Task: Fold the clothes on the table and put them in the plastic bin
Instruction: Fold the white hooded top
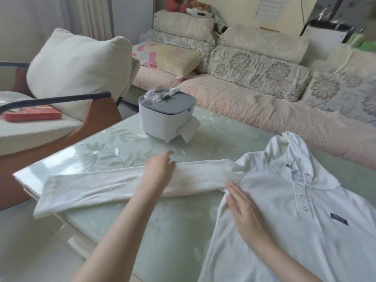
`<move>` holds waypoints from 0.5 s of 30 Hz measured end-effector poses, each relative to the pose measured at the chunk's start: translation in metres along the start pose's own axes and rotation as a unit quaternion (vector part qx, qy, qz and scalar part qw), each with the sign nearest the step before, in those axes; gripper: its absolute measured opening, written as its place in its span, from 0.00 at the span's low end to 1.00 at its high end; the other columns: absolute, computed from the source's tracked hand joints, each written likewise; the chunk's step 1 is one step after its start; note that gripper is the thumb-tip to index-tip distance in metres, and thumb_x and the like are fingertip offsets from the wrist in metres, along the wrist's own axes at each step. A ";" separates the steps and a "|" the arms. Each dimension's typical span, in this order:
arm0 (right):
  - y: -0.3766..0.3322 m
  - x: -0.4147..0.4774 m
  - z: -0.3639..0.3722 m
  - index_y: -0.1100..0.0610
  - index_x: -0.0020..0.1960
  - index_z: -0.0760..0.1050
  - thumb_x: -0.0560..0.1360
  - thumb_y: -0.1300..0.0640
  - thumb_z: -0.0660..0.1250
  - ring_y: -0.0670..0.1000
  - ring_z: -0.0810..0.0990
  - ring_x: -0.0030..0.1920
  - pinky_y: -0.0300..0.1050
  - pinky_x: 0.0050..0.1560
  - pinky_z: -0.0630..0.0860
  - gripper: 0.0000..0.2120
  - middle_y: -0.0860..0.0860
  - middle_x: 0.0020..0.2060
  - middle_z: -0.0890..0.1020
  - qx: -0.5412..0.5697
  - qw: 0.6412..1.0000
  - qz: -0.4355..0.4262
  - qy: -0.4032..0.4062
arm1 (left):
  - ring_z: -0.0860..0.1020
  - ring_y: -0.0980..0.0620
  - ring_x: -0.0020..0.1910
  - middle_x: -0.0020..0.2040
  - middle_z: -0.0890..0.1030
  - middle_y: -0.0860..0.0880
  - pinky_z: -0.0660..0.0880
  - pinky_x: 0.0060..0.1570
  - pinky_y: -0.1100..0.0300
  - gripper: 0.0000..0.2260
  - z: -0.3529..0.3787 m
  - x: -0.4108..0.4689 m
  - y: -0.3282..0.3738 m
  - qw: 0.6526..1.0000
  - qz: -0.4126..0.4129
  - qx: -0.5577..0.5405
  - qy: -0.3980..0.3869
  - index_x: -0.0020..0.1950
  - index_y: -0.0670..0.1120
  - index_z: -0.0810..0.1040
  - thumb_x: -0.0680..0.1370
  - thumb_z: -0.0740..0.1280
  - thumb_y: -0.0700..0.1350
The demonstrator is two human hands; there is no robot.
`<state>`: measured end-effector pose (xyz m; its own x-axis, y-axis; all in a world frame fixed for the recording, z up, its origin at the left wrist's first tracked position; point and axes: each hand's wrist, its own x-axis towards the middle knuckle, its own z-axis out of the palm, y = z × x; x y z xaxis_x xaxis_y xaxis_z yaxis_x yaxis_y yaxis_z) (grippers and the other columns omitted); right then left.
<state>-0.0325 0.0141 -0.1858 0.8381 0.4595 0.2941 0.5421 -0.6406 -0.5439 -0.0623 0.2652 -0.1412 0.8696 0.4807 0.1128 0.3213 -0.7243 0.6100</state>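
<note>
- At the far left we saw an armchair point(30, 127) with a red book point(32, 115) lying on its seat and a large pale cushion point(79, 66) propped against its back.
- We kept our clothes on a glass-topped table point(114, 147) with a pale green leaf pattern; its near left corner showed bare.
- The white hoodie's left-hand sleeve point(91, 190) lay stretched flat across the table, its cuff reaching the table's left edge and overhanging it a little.
- Our left hand point(160, 169) rested palm down on the middle of that sleeve, fingers apart and relaxed, pressing flat rather than pinching any cloth.
- Behind the hand stood a white tissue box point(162, 119) with a grey lid, a tissue hanging from its front slot and a clear wrapper lying on top. It stood well apart from the garment.
- Our right hand point(244, 208) lay flat at the place where the sleeve joined the body, fingers nearly together and pointing toward the armpit seam, holding nothing.
- The white hoodie point(295, 210) was spread face up on the right part of the table, its hood pointing to the far edge, with a buttoned placket and a small dark label on the chest. Its lower part ran out of view.
- Beyond the table we saw a sofa point(264, 110) with floral bolsters and pillows.
- We could not find the plastic bin anywhere in view.
</note>
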 end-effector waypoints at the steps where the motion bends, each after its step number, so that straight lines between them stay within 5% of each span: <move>1: 0.001 -0.002 -0.001 0.52 0.68 0.71 0.79 0.42 0.50 0.37 0.62 0.69 0.33 0.69 0.55 0.24 0.42 0.69 0.66 0.004 1.000 -0.001 0.004 | 0.74 0.44 0.62 0.62 0.77 0.43 0.69 0.60 0.55 0.17 0.014 0.007 0.017 0.999 0.029 -0.025 -0.025 0.67 0.46 0.72 0.79 0.63 0.44; 7: 0.001 -0.003 0.000 0.55 0.65 0.73 0.76 0.44 0.49 0.42 0.68 0.58 0.31 0.59 0.62 0.26 0.47 0.57 0.74 -0.016 0.999 -0.016 0.047 | 0.71 0.43 0.64 0.62 0.77 0.46 0.68 0.59 0.55 0.18 0.081 0.046 0.083 0.990 0.066 -0.023 -0.126 0.65 0.47 0.75 0.77 0.65 0.53; 10: 0.002 -0.001 0.000 0.55 0.66 0.70 0.75 0.42 0.47 0.43 0.67 0.61 0.35 0.62 0.63 0.27 0.46 0.58 0.73 -0.003 0.999 -0.007 0.039 | 0.69 0.44 0.59 0.55 0.79 0.46 0.65 0.54 0.55 0.16 0.096 0.058 0.102 0.990 0.042 0.011 -0.135 0.52 0.50 0.81 0.74 0.65 0.59; 12: 0.002 -0.002 -0.001 0.52 0.66 0.70 0.76 0.41 0.45 0.44 0.66 0.62 0.38 0.64 0.62 0.27 0.44 0.60 0.72 -0.021 0.999 -0.012 0.024 | 0.73 0.44 0.53 0.48 0.81 0.46 0.65 0.44 0.57 0.14 0.102 0.061 0.112 0.990 0.031 0.004 -0.139 0.38 0.48 0.77 0.72 0.67 0.58; 15: 0.002 -0.003 -0.001 0.47 0.68 0.69 0.76 0.41 0.45 0.45 0.66 0.62 0.35 0.63 0.59 0.26 0.44 0.62 0.71 -0.051 0.998 -0.024 0.003 | 0.78 0.42 0.49 0.45 0.81 0.43 0.63 0.36 0.60 0.09 0.111 0.066 0.118 0.992 0.032 -0.036 -0.119 0.36 0.46 0.75 0.73 0.67 0.49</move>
<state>-0.0341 0.0104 -0.1871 0.8115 0.4870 0.3229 0.5844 -0.6782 -0.4457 0.0750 0.1564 -0.1488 0.9537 0.2993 -0.0304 0.2435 -0.7084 0.6624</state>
